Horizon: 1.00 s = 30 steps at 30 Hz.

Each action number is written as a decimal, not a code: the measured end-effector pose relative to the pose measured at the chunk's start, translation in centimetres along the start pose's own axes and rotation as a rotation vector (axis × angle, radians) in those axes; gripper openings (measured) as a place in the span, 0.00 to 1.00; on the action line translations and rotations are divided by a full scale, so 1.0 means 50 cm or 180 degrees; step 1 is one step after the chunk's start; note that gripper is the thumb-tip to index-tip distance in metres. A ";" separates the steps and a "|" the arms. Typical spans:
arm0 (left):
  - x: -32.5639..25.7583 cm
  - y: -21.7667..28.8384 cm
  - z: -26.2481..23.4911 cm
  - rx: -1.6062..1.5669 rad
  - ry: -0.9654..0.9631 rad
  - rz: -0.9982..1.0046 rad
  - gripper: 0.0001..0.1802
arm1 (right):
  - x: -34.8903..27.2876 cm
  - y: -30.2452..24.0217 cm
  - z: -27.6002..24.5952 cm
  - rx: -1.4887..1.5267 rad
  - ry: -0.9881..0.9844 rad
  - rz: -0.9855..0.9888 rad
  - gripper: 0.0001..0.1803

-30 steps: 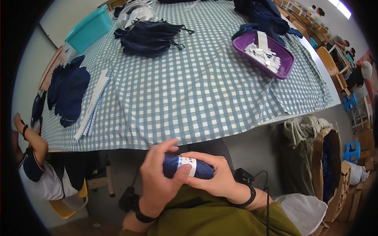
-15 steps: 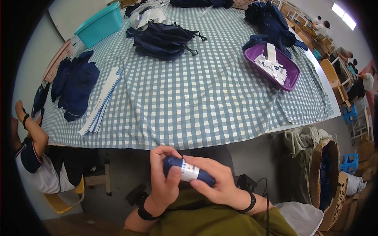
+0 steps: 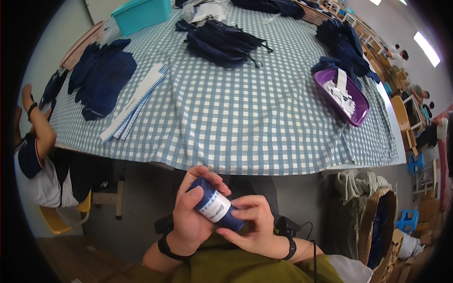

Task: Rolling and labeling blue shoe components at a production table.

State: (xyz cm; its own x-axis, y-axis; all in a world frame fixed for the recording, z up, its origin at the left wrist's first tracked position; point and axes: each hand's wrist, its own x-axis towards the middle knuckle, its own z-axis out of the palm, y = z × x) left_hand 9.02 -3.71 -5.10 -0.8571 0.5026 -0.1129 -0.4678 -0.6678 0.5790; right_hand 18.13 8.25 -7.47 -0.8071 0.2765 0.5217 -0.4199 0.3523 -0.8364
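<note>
Between my two hands, just in front of the table edge, is a rolled navy cloth bundle (image 3: 215,206) with a white printed paper band round its middle. My left hand (image 3: 191,212) grips its upper left end, thumb on the near side and fingers behind. At the lower right end, my right hand (image 3: 255,224) pinches the roll between thumb and fingers. The roll tilts down to the right, with the band facing up. Paper strips (image 3: 137,101) with blue edges lie on the table at the left.
A checked cloth covers the table (image 3: 226,127). On it are navy cloth piles (image 3: 106,78), navy drawstring pouches (image 3: 222,42), a purple tray (image 3: 362,106) of paper pieces and a teal bin (image 3: 141,16). A seated person (image 3: 45,165) is at the left; an open carton (image 3: 377,226) stands right.
The roll has turned in my hands, so its band faces up more fully and it slopes more steeply. My right fingers have shifted toward its lower end. The view has swung slightly.
</note>
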 end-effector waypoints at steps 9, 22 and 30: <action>-0.005 0.016 -0.021 -0.0275 -0.0014 -0.0347 0.14 | -0.021 -0.009 0.020 -0.0083 -0.0359 -0.0240 0.21; 0.018 0.015 -0.031 -0.0279 -0.0246 -0.0651 0.14 | -0.023 0.002 0.021 -0.0483 -0.0280 -0.0303 0.30; 0.013 -0.002 -0.015 0.0169 -0.0289 -0.0204 0.27 | -0.015 0.011 0.035 -0.0604 0.0195 -0.0597 0.19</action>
State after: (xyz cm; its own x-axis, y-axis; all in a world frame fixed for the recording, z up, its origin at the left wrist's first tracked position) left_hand 8.34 -3.71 -5.85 -0.8016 0.5926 -0.0789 -0.5070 -0.6038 0.6152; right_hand 17.78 6.68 -8.58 -0.6936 0.2421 0.6784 -0.4697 0.5621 -0.6808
